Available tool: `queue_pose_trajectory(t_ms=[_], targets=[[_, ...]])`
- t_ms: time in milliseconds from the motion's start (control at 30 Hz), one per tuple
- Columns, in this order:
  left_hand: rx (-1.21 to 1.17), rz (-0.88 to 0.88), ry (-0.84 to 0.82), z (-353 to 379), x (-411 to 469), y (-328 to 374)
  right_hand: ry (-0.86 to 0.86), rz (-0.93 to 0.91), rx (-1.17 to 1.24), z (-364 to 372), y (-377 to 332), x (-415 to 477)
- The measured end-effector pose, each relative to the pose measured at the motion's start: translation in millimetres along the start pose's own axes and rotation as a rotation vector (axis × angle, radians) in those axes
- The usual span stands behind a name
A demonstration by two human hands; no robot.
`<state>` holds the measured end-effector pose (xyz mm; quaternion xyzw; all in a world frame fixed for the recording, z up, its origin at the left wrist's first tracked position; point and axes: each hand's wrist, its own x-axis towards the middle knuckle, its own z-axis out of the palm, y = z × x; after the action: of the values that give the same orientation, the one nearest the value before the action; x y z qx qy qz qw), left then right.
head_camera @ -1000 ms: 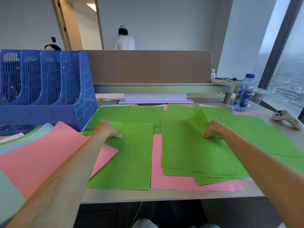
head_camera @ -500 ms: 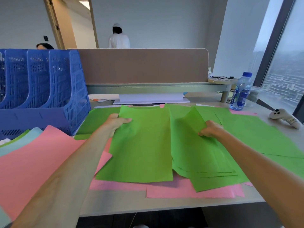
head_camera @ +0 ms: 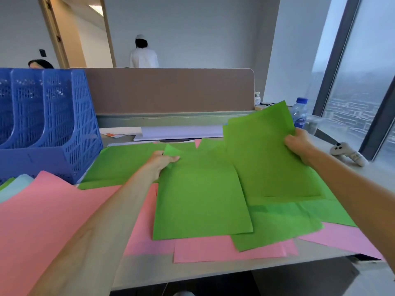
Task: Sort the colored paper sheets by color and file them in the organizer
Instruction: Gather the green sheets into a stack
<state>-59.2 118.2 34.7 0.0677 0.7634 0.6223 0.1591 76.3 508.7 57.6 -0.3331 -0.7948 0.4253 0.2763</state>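
Two bare hands are at work over a pale desk (head_camera: 149, 272) strewn with coloured paper. The left hand (head_camera: 159, 164) pinches the far left corner of a flat green paper sheet (head_camera: 201, 201), thumb under and fingers on top, so that the corner curls up a little while the rest of the sheet lies on the pile. The right hand (head_camera: 299, 145) is closed on the right edge of a lifted bundle of green sheets (head_camera: 263, 154); the bundle tilts up off the desk, its top corner rising in front of the clear plastic water bottle with the blue cap (head_camera: 299, 113). How many sheets are in that bundle I cannot tell.

More green sheets (head_camera: 121, 165) spread flat under and behind both hands, reaching left to the foot of the blue perforated plastic file organizer (head_camera: 70, 124), which stands upright at the left rear of the desk with its slots open toward the viewer. Pink paper sheets (head_camera: 224, 248) lie beneath the green ones at the near edge, and a large pink sheet (head_camera: 32, 221) covers the left front, with a pale blue sheet (head_camera: 15, 186) peeking out just beside the organizer.

A stack of white paper (head_camera: 181, 132) sits against the brown desk divider panel (head_camera: 166, 90). A white handheld controller (head_camera: 348, 152) lies at the far right, near the window.
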Motion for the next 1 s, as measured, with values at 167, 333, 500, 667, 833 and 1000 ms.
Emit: queue_pose_trajectory(t_ms=[167, 333, 500, 667, 833, 1000], targets=[[0.067, -0.005, 0.051, 54.5, 4.5, -14.4, -0.084, 0.086, -0.008, -8.4, -0.3, -57.6], [0.031, -0.018, 0.106, 91.5, 9.9, -23.1, -0.265, 0.157, -0.190, 7.4, 18.1, -65.5], [0.037, -0.038, 0.101, 111.0, 6.9, -22.2, -0.339, 0.071, -0.502, 32.2, 17.9, -70.7], [-0.095, -0.085, -0.010, 114.4, 9.4, -33.2, -0.406, 0.052, -0.465, 45.9, 1.3, -89.2], [-0.107, -0.029, -0.033, 111.4, -20.7, -19.6, -0.396, 0.143, -0.233, 41.9, -5.3, -100.2], [0.211, 0.201, 0.087, 87.2, -13.7, -19.6, -0.257, 0.092, 0.155, 39.6, -1.7, -78.3]])
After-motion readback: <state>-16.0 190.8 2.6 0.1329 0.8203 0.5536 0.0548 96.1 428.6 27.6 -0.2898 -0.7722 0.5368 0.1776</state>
